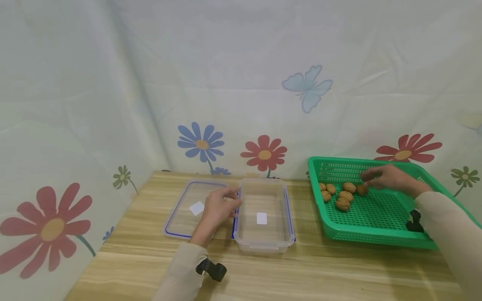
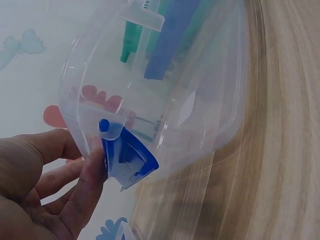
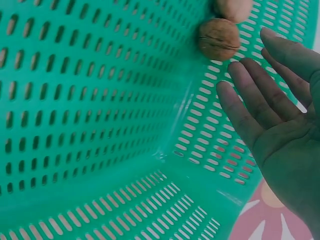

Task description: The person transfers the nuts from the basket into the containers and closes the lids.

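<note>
My left hand (image 1: 218,207) pinches the left rim of a clear plastic food container (image 1: 263,243). In the left wrist view its thumb and fingers lie either side of the rim, next to a blue clip (image 2: 127,155). A white label (image 1: 261,218) shows at the container, and no nuts are seen inside. Over the green plastic basket (image 1: 376,233), my right hand (image 1: 393,179) reaches in with fingers extended and nothing held. The nearest walnut (image 3: 219,39) sits just beyond those fingertips, apart from them. Several more walnuts (image 1: 347,196) lie at the basket's left side.
A clear lid (image 1: 177,217) with a blue seal lies flat left of the container. The basket stands at the right of the wooden table (image 1: 263,271), its raised walls around the walnuts. Behind hangs a flower-printed curtain (image 1: 241,104).
</note>
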The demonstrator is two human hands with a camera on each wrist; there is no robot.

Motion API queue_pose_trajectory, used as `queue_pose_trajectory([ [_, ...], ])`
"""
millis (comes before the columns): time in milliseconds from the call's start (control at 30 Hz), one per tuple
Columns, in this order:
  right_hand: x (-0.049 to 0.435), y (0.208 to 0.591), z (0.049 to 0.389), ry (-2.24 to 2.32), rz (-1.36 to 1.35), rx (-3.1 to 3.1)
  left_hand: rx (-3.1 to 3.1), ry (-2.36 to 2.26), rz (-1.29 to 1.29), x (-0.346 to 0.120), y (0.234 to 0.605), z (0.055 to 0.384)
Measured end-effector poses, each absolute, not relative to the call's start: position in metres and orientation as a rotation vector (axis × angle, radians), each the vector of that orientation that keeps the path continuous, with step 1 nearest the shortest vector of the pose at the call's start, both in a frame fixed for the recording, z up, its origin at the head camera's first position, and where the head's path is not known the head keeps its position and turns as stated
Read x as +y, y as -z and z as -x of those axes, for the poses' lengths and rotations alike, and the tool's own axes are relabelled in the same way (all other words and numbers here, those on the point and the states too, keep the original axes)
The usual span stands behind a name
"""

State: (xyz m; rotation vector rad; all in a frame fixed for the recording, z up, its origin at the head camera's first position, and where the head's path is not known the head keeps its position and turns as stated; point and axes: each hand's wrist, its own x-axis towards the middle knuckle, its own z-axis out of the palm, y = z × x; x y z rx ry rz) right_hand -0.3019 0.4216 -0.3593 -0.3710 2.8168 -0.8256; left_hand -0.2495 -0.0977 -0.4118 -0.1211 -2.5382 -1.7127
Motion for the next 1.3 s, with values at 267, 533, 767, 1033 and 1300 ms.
queue_pose_trajectory([
  [267,0.422,0.369,0.307,0.769,0.395,2.808,-2.534,1.716,0.141,-0.097,0.412,0.249],
  [533,0.419,0.368,0.304,0.7,0.37,2.828,-2.531,1.731,0.111,-0.097,0.411,0.249],
  [767,0.422,0.368,0.303,0.688,0.37,2.847,-2.512,1.761,0.129,-0.097,0.412,0.249],
  [1033,0.422,0.363,0.298,0.71,0.369,2.92,-2.515,1.752,0.123,-0.098,0.412,0.25],
  [1300,0.414,0.346,0.291,0.717,0.386,2.967,-2.513,1.744,0.138,-0.098,0.412,0.25],
])
